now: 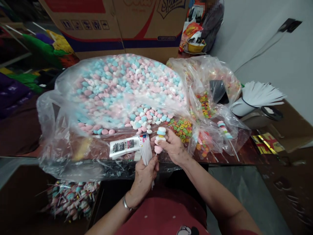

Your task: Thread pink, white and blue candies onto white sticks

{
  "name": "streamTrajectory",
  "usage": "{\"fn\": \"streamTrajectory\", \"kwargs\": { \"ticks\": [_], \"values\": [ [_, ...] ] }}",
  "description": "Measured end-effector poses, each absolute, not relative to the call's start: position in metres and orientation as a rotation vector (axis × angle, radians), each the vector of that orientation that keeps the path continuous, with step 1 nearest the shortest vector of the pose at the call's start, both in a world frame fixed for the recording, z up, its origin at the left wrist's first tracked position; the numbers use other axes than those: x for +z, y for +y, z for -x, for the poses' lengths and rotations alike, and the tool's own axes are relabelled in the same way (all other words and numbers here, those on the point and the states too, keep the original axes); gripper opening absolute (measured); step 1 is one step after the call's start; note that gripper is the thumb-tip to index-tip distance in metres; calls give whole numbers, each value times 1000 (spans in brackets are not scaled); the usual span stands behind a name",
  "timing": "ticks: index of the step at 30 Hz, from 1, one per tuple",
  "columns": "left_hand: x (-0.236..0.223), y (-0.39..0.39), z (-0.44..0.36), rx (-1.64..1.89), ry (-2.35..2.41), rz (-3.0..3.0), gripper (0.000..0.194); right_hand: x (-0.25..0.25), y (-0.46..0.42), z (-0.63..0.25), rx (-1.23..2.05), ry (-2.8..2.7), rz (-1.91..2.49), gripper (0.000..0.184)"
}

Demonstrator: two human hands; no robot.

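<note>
My left hand (146, 174) is closed around a bundle of thin white sticks (146, 153), and the stick of a candy skewer comes up out of the same fist. Fingers of my right hand (174, 148) pinch the candy skewer (161, 132), a stack of white, blue, yellow and pink sweets. Left of the bundle lies a stack of printed plastic packets (124, 147). Just behind my hands, loose pink, blue and white marshmallows (146, 117) spill from a big clear bag (122, 81). Colourful gummy rings (181, 129) lie beside my right hand.
A finished-looking skewer (224, 130) rests on plastic at the right. White strips stand in a container (241, 106) near a dark-lidded vessel (259, 117). A large carton (117, 29) closes off the back. Wrapped skewers (72, 199) fill a box at lower left. A person (212, 23) is behind.
</note>
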State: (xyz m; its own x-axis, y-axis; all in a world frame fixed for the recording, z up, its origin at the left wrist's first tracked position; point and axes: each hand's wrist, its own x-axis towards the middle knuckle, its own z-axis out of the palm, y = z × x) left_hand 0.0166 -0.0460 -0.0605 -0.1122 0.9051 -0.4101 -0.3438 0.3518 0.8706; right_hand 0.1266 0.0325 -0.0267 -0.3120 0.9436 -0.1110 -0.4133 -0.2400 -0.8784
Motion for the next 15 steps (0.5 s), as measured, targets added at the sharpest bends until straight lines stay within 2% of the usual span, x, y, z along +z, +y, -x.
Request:
{"fn": "streamTrajectory", "kwargs": {
  "ticks": [5,10,15],
  "values": [
    [-55,-41,-14,1227,1221,-607,40,-22,32,-133,1713,-959,752,65],
    [-52,-40,-10,1175,1168,-661,40,-19,44,-148,1510,-926,849,55],
    [-46,-43,-11,1124,1170,-634,45,-16,46,-163,1259,-1353,979,37]
  ]
}}
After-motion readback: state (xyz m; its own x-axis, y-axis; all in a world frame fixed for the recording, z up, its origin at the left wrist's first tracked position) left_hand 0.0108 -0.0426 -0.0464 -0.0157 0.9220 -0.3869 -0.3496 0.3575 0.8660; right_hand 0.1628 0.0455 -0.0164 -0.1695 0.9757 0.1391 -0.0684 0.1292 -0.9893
